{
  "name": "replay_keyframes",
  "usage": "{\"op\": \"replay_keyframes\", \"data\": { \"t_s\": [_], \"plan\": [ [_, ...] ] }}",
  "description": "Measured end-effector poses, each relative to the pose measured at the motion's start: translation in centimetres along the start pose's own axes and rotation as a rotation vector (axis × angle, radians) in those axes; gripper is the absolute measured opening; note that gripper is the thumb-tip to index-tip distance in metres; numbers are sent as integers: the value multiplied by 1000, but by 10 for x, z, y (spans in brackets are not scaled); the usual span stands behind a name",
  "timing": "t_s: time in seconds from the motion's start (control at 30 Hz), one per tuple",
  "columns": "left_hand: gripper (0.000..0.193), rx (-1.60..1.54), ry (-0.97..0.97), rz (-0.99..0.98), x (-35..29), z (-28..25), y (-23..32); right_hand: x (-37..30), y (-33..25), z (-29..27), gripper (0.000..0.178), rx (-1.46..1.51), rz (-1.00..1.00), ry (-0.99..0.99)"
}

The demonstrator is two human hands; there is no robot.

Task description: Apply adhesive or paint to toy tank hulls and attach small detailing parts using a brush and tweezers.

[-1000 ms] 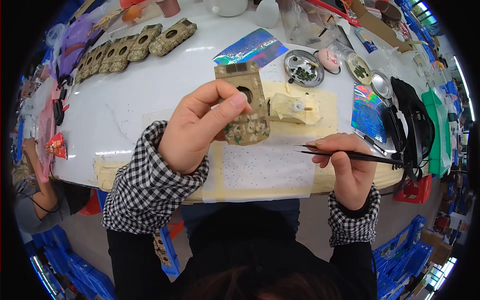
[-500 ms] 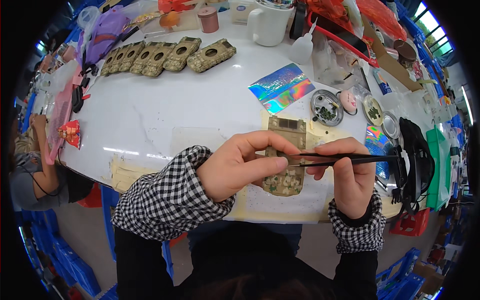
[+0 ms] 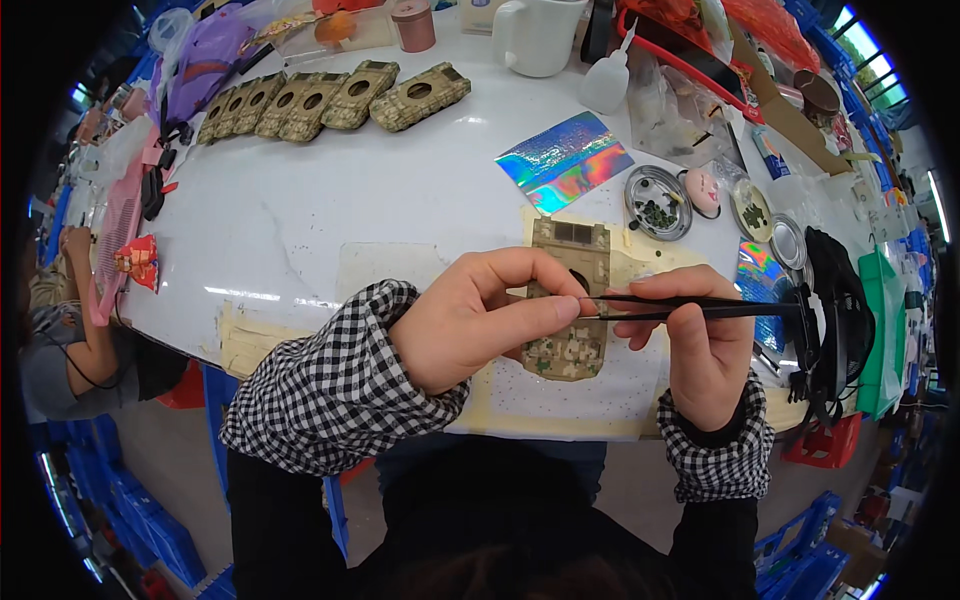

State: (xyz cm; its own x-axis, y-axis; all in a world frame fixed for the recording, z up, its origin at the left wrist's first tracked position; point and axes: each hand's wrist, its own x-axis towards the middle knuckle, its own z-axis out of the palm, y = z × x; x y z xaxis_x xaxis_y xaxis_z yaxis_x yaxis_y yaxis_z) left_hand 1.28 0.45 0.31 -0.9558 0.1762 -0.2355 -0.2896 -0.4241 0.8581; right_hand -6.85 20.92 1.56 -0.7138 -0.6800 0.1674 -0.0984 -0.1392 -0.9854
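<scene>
A camouflage-painted model tank hull (image 3: 565,355) with a round opening lies below my hands on the work surface. My right hand (image 3: 705,345) grips black tweezers (image 3: 745,310) from the side, their tips pointing left. Over the hull, my left hand (image 3: 470,325) is closed in a pinch, thumb against index finger, right at the tweezer tips. Whatever sits between those fingertips is hidden or too small to name. Beyond the hull, a round metal dish (image 3: 657,203) holds small dark green parts, and a second dish (image 3: 751,211) holds more.
Several similar tank hulls (image 3: 420,97) stand in a row at the far left. A shiny holographic sheet (image 3: 564,160), white squeeze bottle (image 3: 606,85) and white mug (image 3: 540,38) are farther back. A black bag (image 3: 838,310) and green tray (image 3: 880,335) lie right. Another person's arm (image 3: 85,300) shows at far left.
My left thumb and index finger have come closer together at the tweezer tips. The tweezers stay in my right hand. The whole view has shifted slightly, with the table appearing a little higher.
</scene>
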Motion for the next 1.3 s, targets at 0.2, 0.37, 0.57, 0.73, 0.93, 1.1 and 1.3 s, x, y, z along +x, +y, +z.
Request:
{"op": "replay_keyframes", "data": {
  "t_s": [0.2, 0.37, 0.57, 0.73, 0.93, 1.1, 1.3],
  "plan": [
    [12, 85, -5, 10, 2, -4, -4, -1, 0, -1, 26, -43, -22, -23],
    [12, 110, -17, 34, 1, -6, -3, -2, 1, 0, 26, -61, -74, -20],
    [12, 145, -16, 36, 1, -2, -3, 0, 3, 2, 26, -66, -122, -6],
    [11, 213, -23, 45, 1, -2, -2, -1, 2, 5, 27, -8, -74, 6],
    [10, 253, -27, 114, 1, 0, -6, -2, 3, 8, 29, 12, -26, 27],
    [10, 257, -37, 129, 2, -1, -7, -1, 3, 8, 29, 19, -23, 35],
    [10, 261, -29, 123, 0, -1, -6, -2, 3, 9, 29, 2, -18, 38]
  ]
}}
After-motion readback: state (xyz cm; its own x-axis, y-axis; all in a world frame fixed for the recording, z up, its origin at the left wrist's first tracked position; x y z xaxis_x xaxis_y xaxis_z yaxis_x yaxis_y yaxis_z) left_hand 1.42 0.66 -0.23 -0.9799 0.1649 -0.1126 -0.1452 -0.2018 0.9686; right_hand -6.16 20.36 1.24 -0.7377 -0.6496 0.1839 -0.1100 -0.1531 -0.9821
